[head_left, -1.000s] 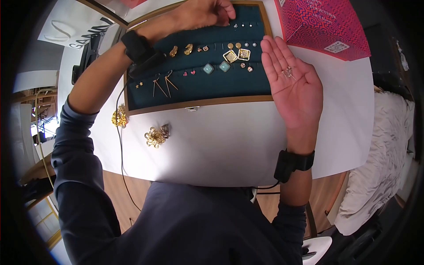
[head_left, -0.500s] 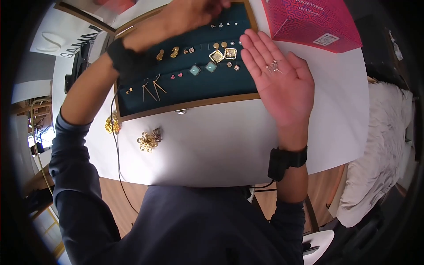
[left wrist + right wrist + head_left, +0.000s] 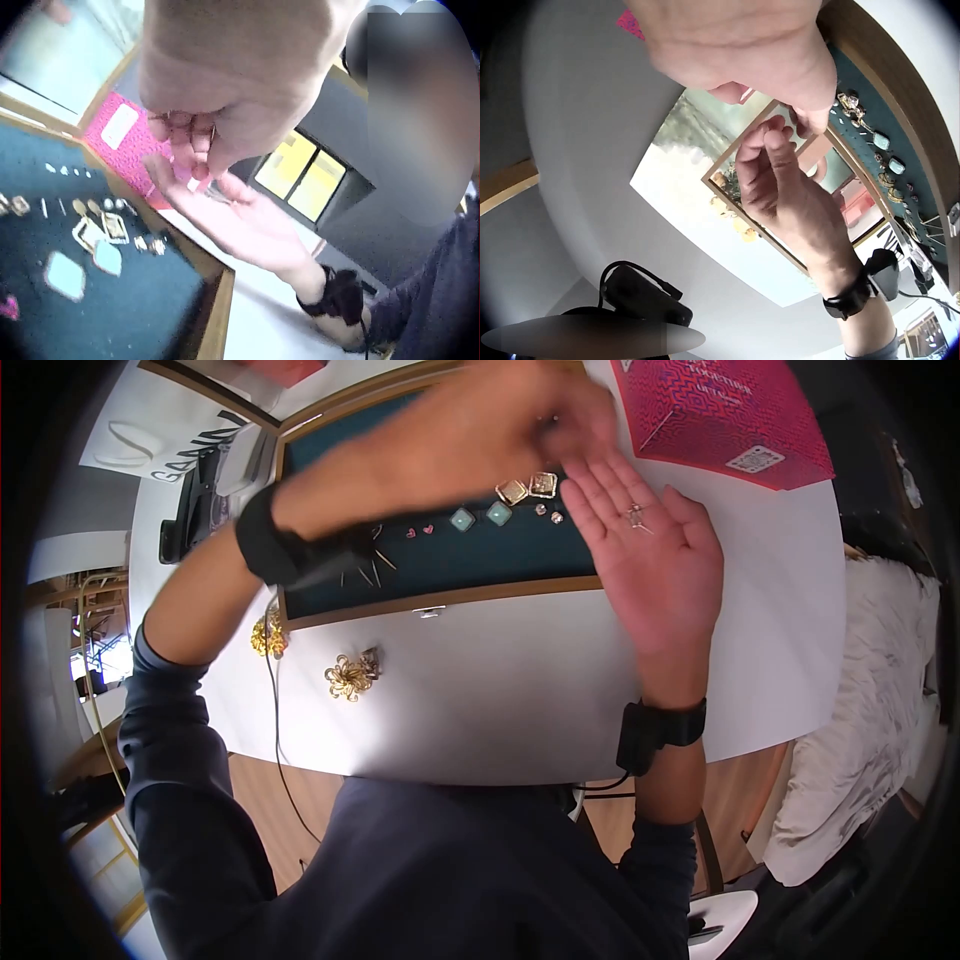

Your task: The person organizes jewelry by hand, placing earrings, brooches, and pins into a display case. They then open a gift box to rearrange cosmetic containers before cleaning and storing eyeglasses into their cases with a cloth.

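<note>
My right hand [image 3: 655, 560] is held palm up, fingers straight, by the right front corner of a wooden jewelry box [image 3: 450, 605]. Small thin earrings [image 3: 637, 518] lie loose on that palm. Blurred in the head view, my left hand [image 3: 530, 425] hangs over the box, its fingertips just beyond the right fingers. In the right wrist view the left fingers [image 3: 757, 176] curl in, with the thumb close to them; I cannot tell whether they pinch anything. On the teal lining sit turquoise diamond-shaped earrings [image 3: 499, 513], gold square earrings [image 3: 543, 485] and pink heart studs [image 3: 429, 529].
A gold flower-shaped ornament [image 3: 348, 677] and a yellow-gold piece [image 3: 268, 635] lie on the white table [image 3: 480, 690] in front of the box. At the back right stands a pink patterned box [image 3: 730, 420]. A cable [image 3: 277, 730] hangs from the left wrist band.
My left hand has come from the back of the box rightward and toward me, to the right fingertips. The right hand stays palm up with the earrings on it.
</note>
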Motion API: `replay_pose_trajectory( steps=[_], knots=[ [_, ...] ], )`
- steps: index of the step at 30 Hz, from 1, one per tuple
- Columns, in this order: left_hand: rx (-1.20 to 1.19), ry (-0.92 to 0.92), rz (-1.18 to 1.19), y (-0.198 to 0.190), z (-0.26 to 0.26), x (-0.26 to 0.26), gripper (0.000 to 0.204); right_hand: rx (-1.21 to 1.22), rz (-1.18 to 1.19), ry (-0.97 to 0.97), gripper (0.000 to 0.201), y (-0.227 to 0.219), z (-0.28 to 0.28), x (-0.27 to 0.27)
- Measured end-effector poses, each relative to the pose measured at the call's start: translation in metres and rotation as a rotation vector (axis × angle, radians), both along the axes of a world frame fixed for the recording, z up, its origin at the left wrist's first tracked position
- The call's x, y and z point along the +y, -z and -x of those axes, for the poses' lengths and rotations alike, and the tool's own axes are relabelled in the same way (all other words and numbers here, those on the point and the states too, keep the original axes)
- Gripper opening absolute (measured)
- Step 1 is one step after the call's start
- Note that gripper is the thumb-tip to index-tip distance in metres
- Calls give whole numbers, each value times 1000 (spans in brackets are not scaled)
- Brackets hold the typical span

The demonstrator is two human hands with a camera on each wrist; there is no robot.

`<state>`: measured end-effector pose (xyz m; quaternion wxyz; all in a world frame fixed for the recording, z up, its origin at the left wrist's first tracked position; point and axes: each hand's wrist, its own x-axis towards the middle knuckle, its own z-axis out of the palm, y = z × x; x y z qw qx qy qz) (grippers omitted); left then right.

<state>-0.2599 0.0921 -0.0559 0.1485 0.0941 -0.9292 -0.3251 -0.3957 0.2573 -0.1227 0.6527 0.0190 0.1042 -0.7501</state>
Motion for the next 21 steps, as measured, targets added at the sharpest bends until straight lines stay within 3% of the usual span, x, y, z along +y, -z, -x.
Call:
replay_pose_trajectory(
  steps=[1,2,3,5,8,12,18,21],
  knots=[
    [145,-21,55,0,1,-17,35,15,13,6,63,0,0,0],
    [44,-46,-230,-5,-3,-35,14,32,27,13,65,0,1,0],
    [-103,-116,-193,-4,-6,-59,13,52,45,16,67,0,2,-1],
    [-171,-14,-197,15,-19,-97,12,46,33,18,65,-2,1,-1],
    [-268,-105,-281,36,-25,-103,11,62,23,22,65,-3,0,-1],
    [-290,-54,-149,45,-19,-101,9,73,2,31,64,-4,0,-1],
    [-232,-34,-379,55,-20,-99,9,48,23,25,63,-2,3,-1],
    [-237,-166,-421,55,-20,-92,15,28,26,26,62,-2,3,-1]
  ],
)
